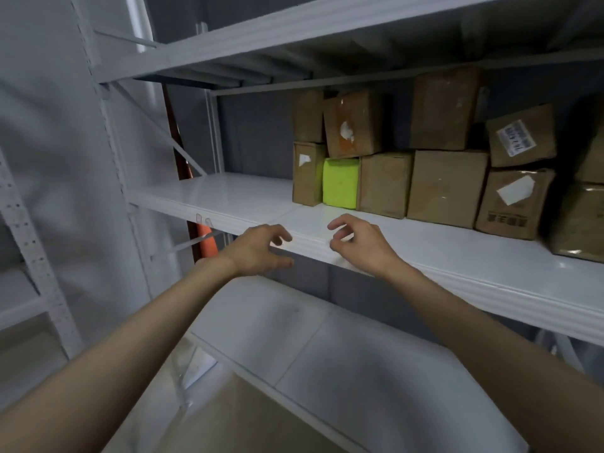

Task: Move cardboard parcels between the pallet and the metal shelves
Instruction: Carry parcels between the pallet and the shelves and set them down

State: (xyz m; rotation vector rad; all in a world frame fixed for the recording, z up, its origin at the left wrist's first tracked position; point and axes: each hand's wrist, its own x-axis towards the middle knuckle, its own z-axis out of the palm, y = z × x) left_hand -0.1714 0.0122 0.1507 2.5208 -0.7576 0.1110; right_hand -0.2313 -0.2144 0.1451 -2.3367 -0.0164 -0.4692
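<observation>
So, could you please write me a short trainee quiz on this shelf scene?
1. True or false: the left hand holds a parcel.
2. What colour is the one parcel that is not brown?
3. The right hand is: A) on a parcel, B) empty over the shelf edge, C) on the upper shelf.

Key: 1 false, its fingers are spread and empty; 2 bright green, in the bottom row; 3 B.

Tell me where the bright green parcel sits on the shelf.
In the head view, the green parcel stands in the bottom row on the middle shelf, near the stack's left end, between two brown cardboard boxes and under a box with a torn label.
</observation>
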